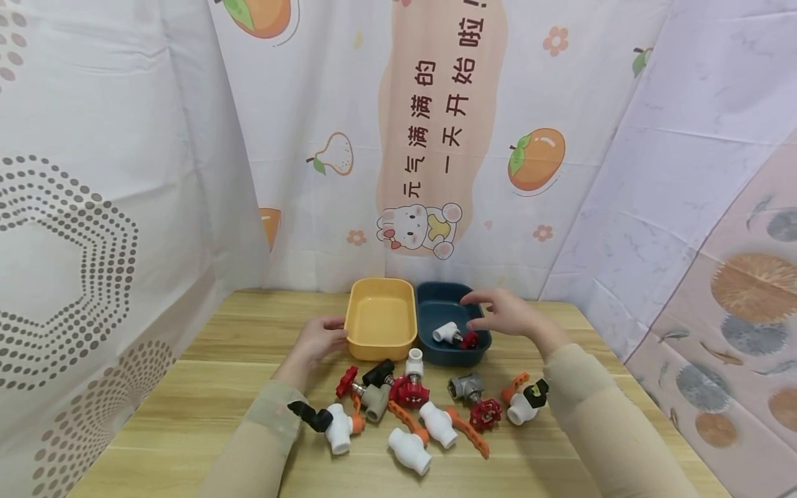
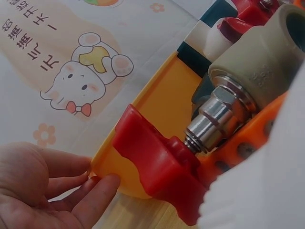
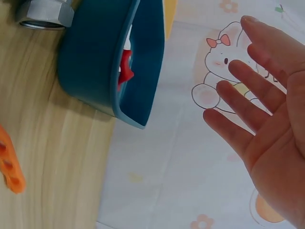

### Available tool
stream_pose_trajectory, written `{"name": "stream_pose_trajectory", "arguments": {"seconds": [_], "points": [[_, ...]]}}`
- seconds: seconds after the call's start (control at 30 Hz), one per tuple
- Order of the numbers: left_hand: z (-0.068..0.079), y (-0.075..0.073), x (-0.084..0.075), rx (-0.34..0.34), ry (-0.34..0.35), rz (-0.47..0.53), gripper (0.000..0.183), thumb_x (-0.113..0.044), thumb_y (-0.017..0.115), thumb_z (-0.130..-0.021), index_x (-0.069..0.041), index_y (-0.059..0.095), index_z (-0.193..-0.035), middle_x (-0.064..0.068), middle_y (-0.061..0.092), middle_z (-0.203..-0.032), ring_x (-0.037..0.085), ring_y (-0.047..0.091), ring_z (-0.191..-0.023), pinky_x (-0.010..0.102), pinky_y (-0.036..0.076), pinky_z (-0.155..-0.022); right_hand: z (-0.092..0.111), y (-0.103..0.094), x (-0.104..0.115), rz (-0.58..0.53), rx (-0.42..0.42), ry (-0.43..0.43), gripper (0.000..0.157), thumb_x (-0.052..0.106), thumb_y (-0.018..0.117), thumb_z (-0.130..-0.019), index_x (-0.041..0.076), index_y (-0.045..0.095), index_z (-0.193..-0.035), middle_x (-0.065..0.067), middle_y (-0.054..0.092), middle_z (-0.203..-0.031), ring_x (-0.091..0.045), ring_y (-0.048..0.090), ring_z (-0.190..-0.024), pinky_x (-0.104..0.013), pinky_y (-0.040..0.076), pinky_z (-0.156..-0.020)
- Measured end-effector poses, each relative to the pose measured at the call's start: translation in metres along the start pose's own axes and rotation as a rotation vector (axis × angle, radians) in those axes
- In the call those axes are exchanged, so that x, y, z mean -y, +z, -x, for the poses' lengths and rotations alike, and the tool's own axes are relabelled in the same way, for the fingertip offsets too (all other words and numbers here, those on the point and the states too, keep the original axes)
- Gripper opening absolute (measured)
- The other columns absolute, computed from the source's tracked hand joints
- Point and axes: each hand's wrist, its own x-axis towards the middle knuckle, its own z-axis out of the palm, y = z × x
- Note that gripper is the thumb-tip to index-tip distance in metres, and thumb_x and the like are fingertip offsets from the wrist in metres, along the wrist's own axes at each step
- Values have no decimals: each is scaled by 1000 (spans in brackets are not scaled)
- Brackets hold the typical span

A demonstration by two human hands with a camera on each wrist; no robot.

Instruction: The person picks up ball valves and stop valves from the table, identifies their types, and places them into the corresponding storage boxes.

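Head view: yellow bin point(image 1: 380, 315) & blue bin point(image 1: 451, 357) side by side, back of counter point(image 1: 187, 415), nr curtain point(image 1: 299, 228). White valve point(image 1: 445, 333) w/ red handle point(image 1: 470, 340) lies in blue bin. L hand point(image 1: 319, 339) at yellow bin's L side, fingers extended, tips touching it. R hand point(image 1: 507, 315) over blue bin's R side, fingers apart, nothing held. More valves point(image 1: 407, 449) in front, some overlapping.

L wrist: beige valve point(image 2: 252, 67) & its red knob point(image 2: 157, 162) block much of yellow bin. White item point(image 2: 267, 181) bottom R cut off, blurred.

R wrist: R hand spread, palm showing, cut off at R edge. Blue bin's wall hides most contents; only white/red bits visible.
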Motion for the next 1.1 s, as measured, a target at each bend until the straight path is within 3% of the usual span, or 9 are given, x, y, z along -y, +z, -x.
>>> {"name": "stream_pose_trajectory", "arguments": {"seconds": [0.23, 0.47, 0.9, 1.1], "points": [[0, 1, 0, -13, -12, -10, 42, 10, 60, -96, 12, 54, -138, 30, 58, -130, 34, 67, -106, 50, 54, -99, 10, -6, 4, 62, -10, -36, 45, 25, 80, -90, 11, 68, -130, -12, 64, -135, -33, 57, -127, -56, 50, -103], [0, 1, 2, -3, -6, -17, 44, 9, 59, -96, 14, 51, -139, 33, 56, -133, 37, 66, -109, 50, 55, -98, 23, -13, 12, 98, 6, -61, 47, 25, 81, -89, 13, 67, -131, -11, 63, -136, -38, 59, -123, -59, 51, -100], [-5, -3, 3, 8, -6, -3, 46, 8, 57, -98, 14, 47, -143, 35, 51, -139, 43, 62, -118, 51, 52, -101, 42, -16, 21, 123, 41, -108, 53, 31, 82, -88, 15, 64, -136, -3, 62, -138, -26, 58, -124, -59, 50, -102], [-4, -1, 3, 7, -8, 23, 48, 11, 57, -97, 16, 45, -143, 36, 50, -139, 46, 59, -120, 49, 53, -101, 52, -15, 22, 135, 45, -125, 55, 30, 84, -86, 18, 64, -136, 0, 61, -139, -23, 57, -126, -53, 50, -104]]}}
